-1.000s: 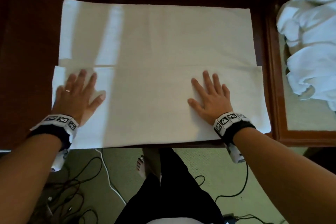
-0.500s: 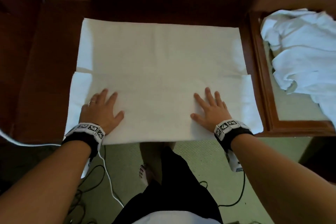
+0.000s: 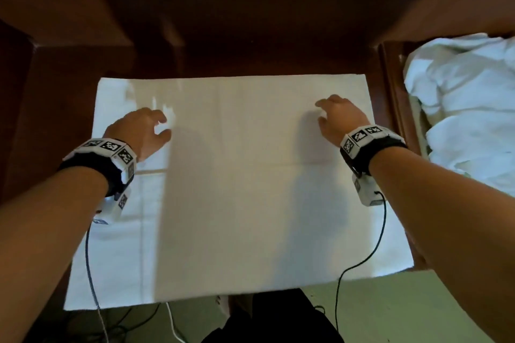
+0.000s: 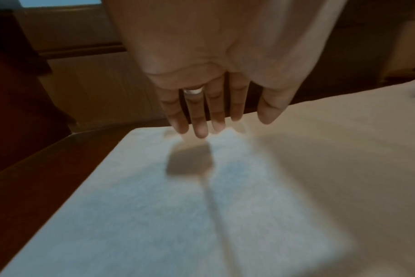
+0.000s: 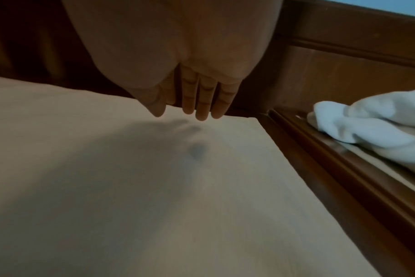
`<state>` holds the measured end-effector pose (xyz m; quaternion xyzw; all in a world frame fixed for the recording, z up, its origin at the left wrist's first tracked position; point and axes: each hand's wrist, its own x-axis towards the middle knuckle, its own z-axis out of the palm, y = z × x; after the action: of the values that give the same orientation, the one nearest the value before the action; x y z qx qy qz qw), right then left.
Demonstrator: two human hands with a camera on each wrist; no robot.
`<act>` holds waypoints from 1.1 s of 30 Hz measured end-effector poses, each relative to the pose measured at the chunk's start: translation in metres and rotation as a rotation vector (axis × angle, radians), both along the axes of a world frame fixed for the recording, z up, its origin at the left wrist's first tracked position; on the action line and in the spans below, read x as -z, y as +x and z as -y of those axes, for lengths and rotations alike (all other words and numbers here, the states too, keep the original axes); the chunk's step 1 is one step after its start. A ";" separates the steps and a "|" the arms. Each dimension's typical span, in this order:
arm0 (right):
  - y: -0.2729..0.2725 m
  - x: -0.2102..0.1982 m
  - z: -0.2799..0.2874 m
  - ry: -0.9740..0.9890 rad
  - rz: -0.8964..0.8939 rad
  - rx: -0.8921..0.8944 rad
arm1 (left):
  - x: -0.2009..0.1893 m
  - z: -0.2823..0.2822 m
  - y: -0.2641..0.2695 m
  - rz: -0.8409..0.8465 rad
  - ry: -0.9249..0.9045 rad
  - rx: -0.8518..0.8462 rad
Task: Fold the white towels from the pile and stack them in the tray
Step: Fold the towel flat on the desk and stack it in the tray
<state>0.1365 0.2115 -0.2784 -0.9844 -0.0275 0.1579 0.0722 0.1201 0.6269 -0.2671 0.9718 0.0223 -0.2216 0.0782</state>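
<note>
The flat white rectangular cotton towel [image 3: 237, 175] lies spread on the dark wooden worktop [image 3: 55, 120], long axis running left to right, near third already folded over. Its far edge lies just ahead of both grips. The left hand [image 3: 139, 128] and the right hand [image 3: 340, 117] hover over the far corners, fingers loosely extended, holding nothing. Each hand is nearer its own corner. The crumpled white towel pile [image 3: 468, 108] sits in the wooden tray [image 3: 390, 86], right.
</note>
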 end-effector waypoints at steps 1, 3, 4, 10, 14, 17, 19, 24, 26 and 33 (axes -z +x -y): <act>0.017 0.003 0.004 -0.005 0.008 -0.003 | 0.005 -0.001 0.015 0.017 0.027 0.012; 0.046 0.012 0.011 -0.009 0.013 -0.007 | 0.018 -0.004 0.041 0.039 0.082 0.053; 0.057 0.017 0.014 -0.023 0.008 -0.010 | 0.023 -0.005 0.052 0.045 0.119 0.077; 0.070 0.045 0.027 -0.043 0.108 -0.029 | 0.049 -0.001 0.073 0.140 0.275 0.148; 0.076 0.040 0.031 -0.100 0.167 -0.025 | 0.037 0.009 0.075 0.283 0.249 0.186; 0.091 0.022 0.033 -0.095 0.196 -0.015 | 0.017 0.010 0.087 0.289 0.133 0.097; 0.097 0.005 0.034 -0.056 0.249 0.008 | -0.002 0.003 0.094 0.312 0.122 0.122; 0.076 -0.035 0.032 -0.007 0.386 0.029 | -0.055 -0.012 0.073 0.383 0.049 0.186; 0.053 -0.048 0.030 -0.025 0.452 0.021 | -0.072 -0.015 0.052 0.367 -0.022 0.172; -0.066 -0.070 0.029 -0.008 0.630 0.083 | -0.077 -0.036 -0.061 0.595 0.066 0.330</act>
<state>0.0708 0.1827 -0.2082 -0.9855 -0.0078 -0.1575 0.0624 0.0595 0.6633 -0.1900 0.9863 -0.1522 0.0628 0.0130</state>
